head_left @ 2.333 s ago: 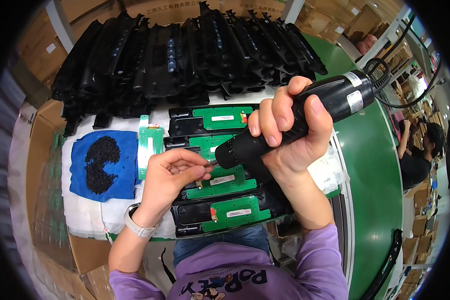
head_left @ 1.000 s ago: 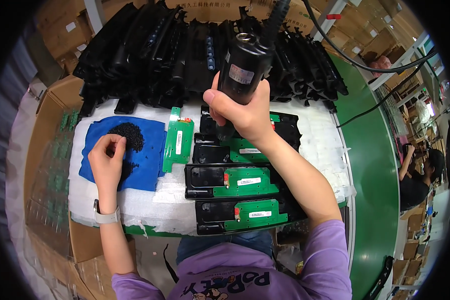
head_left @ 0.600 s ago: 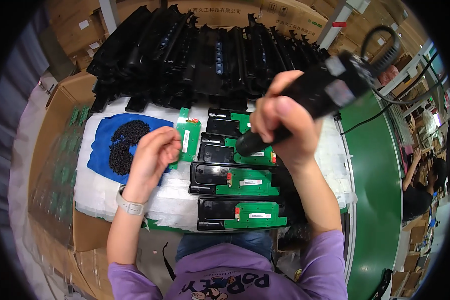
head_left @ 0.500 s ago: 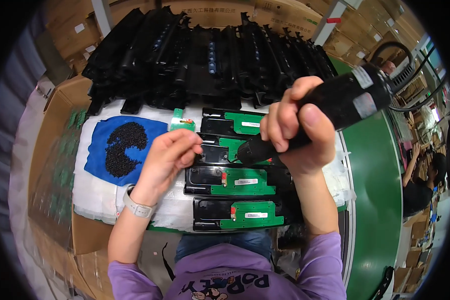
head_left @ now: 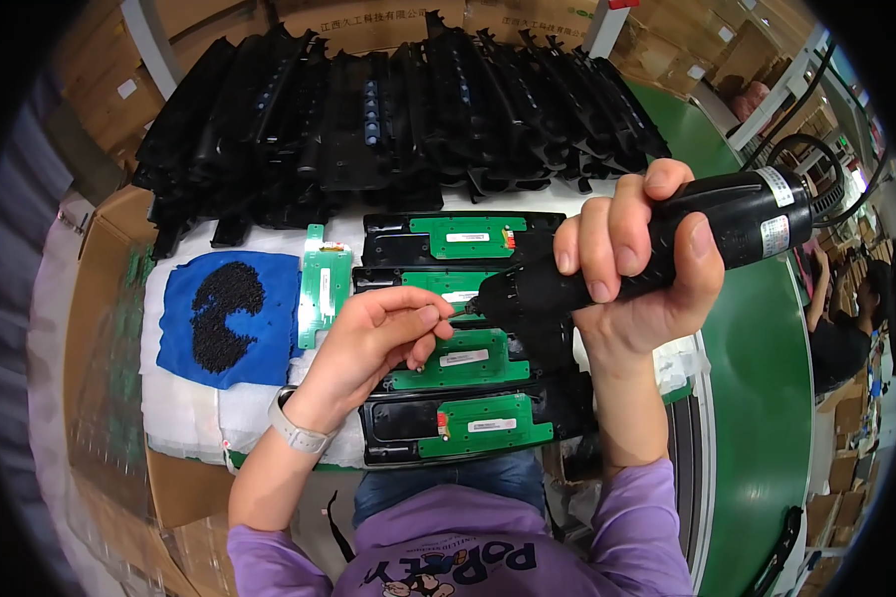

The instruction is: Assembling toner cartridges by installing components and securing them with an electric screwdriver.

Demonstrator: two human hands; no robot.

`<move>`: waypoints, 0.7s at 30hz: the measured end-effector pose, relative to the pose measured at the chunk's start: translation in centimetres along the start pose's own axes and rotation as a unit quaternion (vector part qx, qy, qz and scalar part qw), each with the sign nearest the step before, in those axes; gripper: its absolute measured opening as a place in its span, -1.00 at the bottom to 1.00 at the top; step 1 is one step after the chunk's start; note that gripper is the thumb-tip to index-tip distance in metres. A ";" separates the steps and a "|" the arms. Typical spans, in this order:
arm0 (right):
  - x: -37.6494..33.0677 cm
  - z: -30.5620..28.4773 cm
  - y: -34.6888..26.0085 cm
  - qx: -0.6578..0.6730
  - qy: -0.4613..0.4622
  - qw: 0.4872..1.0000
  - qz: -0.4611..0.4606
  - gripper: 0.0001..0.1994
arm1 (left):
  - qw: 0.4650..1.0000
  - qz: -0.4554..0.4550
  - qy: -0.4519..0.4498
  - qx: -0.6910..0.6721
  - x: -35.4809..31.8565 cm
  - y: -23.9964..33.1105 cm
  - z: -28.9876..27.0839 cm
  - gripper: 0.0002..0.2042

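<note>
My right hand (head_left: 639,261) is wrapped round a black electric screwdriver (head_left: 732,224), held nearly level with its nose pointing left. At the bit's tip, my left hand (head_left: 393,333) pinches a tiny dark piece, seemingly a screw, mostly hidden by the fingertips. Below both hands lies a column of black plastic housings (head_left: 398,416), each with a green circuit board (head_left: 513,418) on it. The second and third boards are partly covered by my hands and the tool. A loose green board (head_left: 326,284) lies left of the column.
A blue cloth (head_left: 184,298) at the left bears a heap of small black screws (head_left: 219,343). Behind, many black plastic housings (head_left: 348,149) are stacked in a row. A cardboard box (head_left: 184,488) stands at the left, and a person (head_left: 846,318) sits at far right.
My left hand has moved right and down to the screwdriver's tip. The screwdriver has shifted slightly right and come nearer level. The view has turned a little, showing more of the loose board.
</note>
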State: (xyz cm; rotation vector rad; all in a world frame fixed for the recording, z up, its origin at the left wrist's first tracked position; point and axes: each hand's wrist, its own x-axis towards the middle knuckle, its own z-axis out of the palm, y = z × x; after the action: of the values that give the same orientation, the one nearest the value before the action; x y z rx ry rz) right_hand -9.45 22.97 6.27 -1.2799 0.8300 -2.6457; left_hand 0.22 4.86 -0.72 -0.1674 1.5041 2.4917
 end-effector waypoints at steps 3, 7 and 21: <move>-0.1 0.0 0.2 -0.003 0.001 1.000 -0.004 -0.69 | 1.000 -0.003 0.006 0.026 -0.1 -0.1 -0.1 -0.83; -0.2 0.0 0.3 -0.004 0.000 1.000 0.002 -0.68 | 1.000 -0.006 0.008 0.020 -0.2 -0.3 -0.1 -0.83; -1.1 0.1 0.9 0.005 -0.047 0.999 -0.002 -0.67 | 0.999 0.008 -0.009 -0.033 -0.4 -1.1 -0.4 -0.83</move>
State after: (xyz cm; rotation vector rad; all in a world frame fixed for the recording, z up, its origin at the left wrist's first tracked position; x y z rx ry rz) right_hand -8.79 22.49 5.05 -1.3924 0.7999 -2.5673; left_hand 0.89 4.97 -1.77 -0.1444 1.4230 2.5505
